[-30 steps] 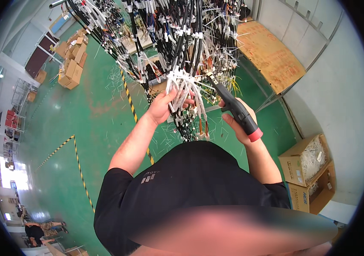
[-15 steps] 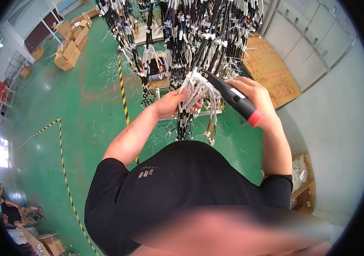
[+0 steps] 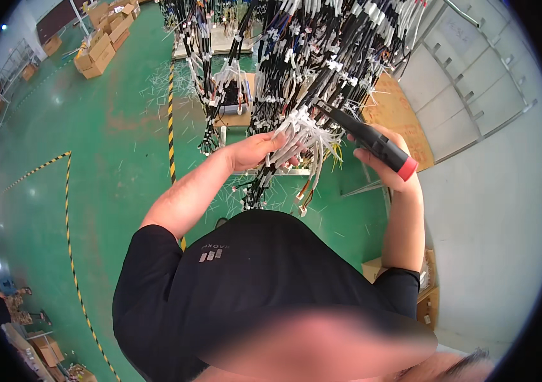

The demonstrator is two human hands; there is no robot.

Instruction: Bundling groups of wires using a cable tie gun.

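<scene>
My left hand is closed around a wire harness at its white-sleeved section, thumb on the near side. Its black lower part slants down toward my body, and a few loose leads with white connectors dangle to the right. In my right hand is a black cable tie gun with a red end cap. The gun's nose points up and left, close to the harness's top right side; whether it touches a tie cannot be made out.
Many black and white harnesses hang in front of me. Cut tie tails litter the green floor. Cardboard boxes stand far left, a brown board leans at the right, and another person is at the lower left.
The tie gun and my right hand have shifted a little right, and the gun's nose sits farther from the white section. The harness leans more; my left hand keeps its grip.
</scene>
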